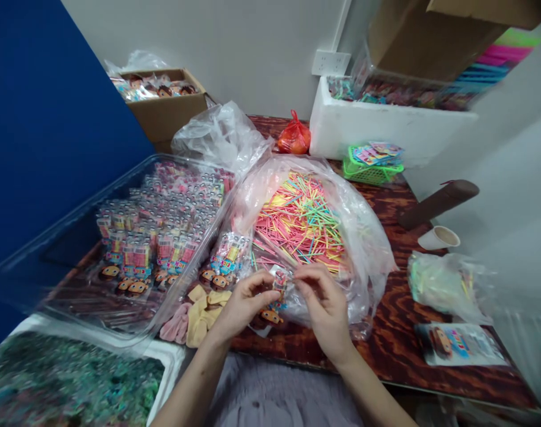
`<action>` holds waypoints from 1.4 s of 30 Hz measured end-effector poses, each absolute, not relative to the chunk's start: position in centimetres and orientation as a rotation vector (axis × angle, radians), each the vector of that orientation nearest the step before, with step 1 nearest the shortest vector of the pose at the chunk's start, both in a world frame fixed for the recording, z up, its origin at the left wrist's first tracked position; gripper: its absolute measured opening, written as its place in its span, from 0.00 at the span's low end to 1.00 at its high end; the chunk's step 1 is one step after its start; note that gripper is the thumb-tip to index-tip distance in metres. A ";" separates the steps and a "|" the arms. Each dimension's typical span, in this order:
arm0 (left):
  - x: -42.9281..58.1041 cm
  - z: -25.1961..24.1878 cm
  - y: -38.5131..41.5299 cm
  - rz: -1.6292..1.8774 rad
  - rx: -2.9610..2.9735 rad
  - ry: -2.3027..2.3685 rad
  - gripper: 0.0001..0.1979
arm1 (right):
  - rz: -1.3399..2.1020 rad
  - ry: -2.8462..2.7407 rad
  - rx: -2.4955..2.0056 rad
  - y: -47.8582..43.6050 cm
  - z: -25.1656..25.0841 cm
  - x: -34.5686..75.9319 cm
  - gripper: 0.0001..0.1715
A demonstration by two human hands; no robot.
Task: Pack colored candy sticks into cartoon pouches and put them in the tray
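Observation:
My left hand (244,302) and my right hand (324,299) are both pinched on one small clear toy packet (277,293) with a cartoon face at its lower end, held over the near edge of the wooden table (399,332). Just behind my hands lies an open plastic bag (363,237) heaped with thin coloured sticks (301,222). A few filled packets (226,258) rest to the left of the bag. The left hand's fingers curl round the packet's side; the right hand's fingertips grip its top.
A clear plastic tray (75,237) of finished packets sits at left, above a white foam box (164,356). Pale scrunchies (194,314) lie by my left wrist. Green basket (371,166), foam box (386,124), red bag (294,137), paper cup (439,238), small bag (444,284) and printed card (460,344) stand right.

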State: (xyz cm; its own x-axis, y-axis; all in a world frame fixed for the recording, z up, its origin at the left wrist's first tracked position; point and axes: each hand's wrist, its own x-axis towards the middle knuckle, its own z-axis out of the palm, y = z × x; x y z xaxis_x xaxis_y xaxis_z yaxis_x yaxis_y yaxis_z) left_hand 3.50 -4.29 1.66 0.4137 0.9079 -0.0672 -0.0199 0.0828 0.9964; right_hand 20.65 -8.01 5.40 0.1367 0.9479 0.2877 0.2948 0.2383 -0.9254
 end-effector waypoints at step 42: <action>-1.7 -2.9 2.6 1.021 2.123 1.858 0.16 | 0.120 -2.081 -1.964 -4.5 -1.2 29.8 0.17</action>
State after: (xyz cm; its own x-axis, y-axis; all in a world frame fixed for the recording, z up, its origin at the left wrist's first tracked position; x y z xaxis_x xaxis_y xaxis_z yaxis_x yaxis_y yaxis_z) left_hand -1.75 2.58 -2.89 0.0062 0.9199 0.3920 0.8242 -0.2267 0.5190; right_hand 29.81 -4.47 -1.22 -0.0394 0.9890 0.1424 0.9660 0.0741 -0.2476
